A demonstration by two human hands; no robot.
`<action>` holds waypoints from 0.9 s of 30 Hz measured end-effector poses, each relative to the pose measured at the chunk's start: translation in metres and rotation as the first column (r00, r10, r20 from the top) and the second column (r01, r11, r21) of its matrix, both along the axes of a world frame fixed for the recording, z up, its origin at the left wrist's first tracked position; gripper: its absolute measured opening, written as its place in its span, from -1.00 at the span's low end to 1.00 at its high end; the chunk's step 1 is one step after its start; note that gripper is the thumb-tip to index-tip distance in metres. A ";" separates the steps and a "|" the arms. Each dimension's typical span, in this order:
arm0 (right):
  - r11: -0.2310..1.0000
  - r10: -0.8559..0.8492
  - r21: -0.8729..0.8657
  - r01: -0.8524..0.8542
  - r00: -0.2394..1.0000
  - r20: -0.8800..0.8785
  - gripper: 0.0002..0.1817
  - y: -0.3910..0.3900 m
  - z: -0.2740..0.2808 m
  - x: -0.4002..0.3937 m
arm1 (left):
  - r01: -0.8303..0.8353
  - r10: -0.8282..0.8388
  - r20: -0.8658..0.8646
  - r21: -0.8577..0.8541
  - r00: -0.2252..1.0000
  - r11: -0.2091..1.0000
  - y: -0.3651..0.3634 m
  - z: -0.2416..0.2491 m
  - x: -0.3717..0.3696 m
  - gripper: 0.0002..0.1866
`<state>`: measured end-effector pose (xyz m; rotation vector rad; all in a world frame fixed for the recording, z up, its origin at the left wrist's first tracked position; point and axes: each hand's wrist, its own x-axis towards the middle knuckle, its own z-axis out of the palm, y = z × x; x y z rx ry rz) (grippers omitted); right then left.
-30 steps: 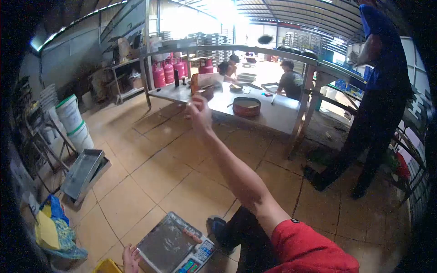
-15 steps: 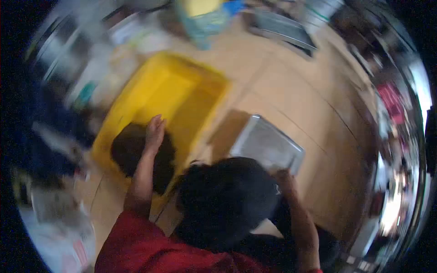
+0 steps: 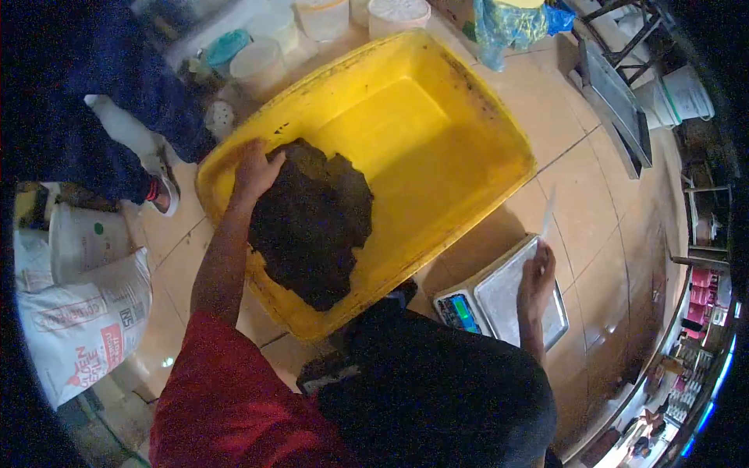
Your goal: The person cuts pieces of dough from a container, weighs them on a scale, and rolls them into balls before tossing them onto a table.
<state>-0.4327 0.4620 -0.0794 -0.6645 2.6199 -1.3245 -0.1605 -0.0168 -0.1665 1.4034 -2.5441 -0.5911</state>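
Observation:
A large dark mass [image 3: 312, 226] lies in the near left part of a yellow tub [image 3: 406, 101]. My left hand [image 3: 257, 170] is at the mass's upper left edge, beside the tub wall, thumb apart from the fingers. Right of the tub, a scale with a metal plate [image 3: 499, 300] and a lit display [image 3: 464, 313] rests on the tiled floor. Over the plate's upper edge, my right hand [image 3: 537, 273] is closed around a thin, pale, blade-like tool [image 3: 551, 212] that points away and is blurred.
Another person's foot [image 3: 162, 191] is left of the tub. Plastic containers [image 3: 324, 17] stand behind it, with a printed sack [image 3: 94, 327] and white bucket [image 3: 90, 238] at left. Metal trays [image 3: 616, 105] and buckets [image 3: 683, 97] are at upper right.
The view has turned and sharpened. My left hand has shifted from over the dark mass to its edge. The scale's display and the pale tool now show.

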 end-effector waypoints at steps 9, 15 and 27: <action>0.976 0.219 -0.007 -0.219 0.973 0.074 -0.61 -0.140 0.010 0.056 | 0.766 -0.688 0.391 -0.076 0.612 0.638 0.177 -0.040 -0.049 -0.19; 0.966 0.254 -0.019 -0.257 0.962 -0.102 -0.64 -0.172 -0.022 0.093 | 0.700 -0.749 0.317 0.274 0.581 0.659 0.182 -0.084 -0.079 -0.63; 0.918 0.276 0.289 -0.271 0.961 0.025 -0.65 -0.180 -0.040 0.101 | 0.504 -0.447 0.520 0.037 0.727 0.863 0.117 -0.039 -0.092 -0.10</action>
